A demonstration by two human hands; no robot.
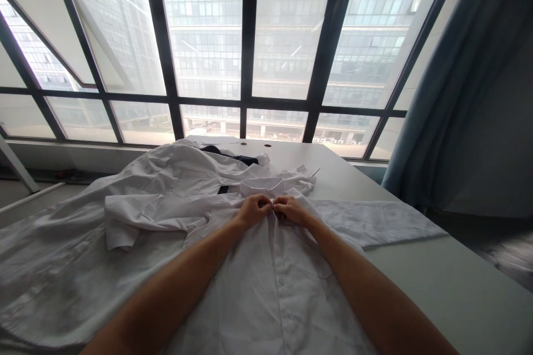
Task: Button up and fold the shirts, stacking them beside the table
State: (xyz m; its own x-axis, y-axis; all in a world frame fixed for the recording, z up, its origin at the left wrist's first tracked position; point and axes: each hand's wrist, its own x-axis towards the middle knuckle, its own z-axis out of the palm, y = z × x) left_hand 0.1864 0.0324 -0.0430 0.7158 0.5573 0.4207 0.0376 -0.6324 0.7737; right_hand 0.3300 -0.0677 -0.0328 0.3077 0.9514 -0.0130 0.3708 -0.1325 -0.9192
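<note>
A white button-up shirt (254,299) lies front up on the table, its collar (261,186) pointing away from me. My left hand (254,209) and my right hand (292,211) meet just below the collar. Their fingers pinch the shirt's front edges at the top of the button placket (272,206). The button under my fingertips is hidden. A lower button (282,282) shows on the placket. One sleeve (375,223) stretches flat to the right, and the other (141,213) is folded over on the left.
More white cloth (54,266) spreads over the table's left side and past its edge. A dark navy piece (235,157) shows beneath the cloth at the back. The white table (441,272) ends at a large window (250,39), with a blue curtain (433,94) on the right.
</note>
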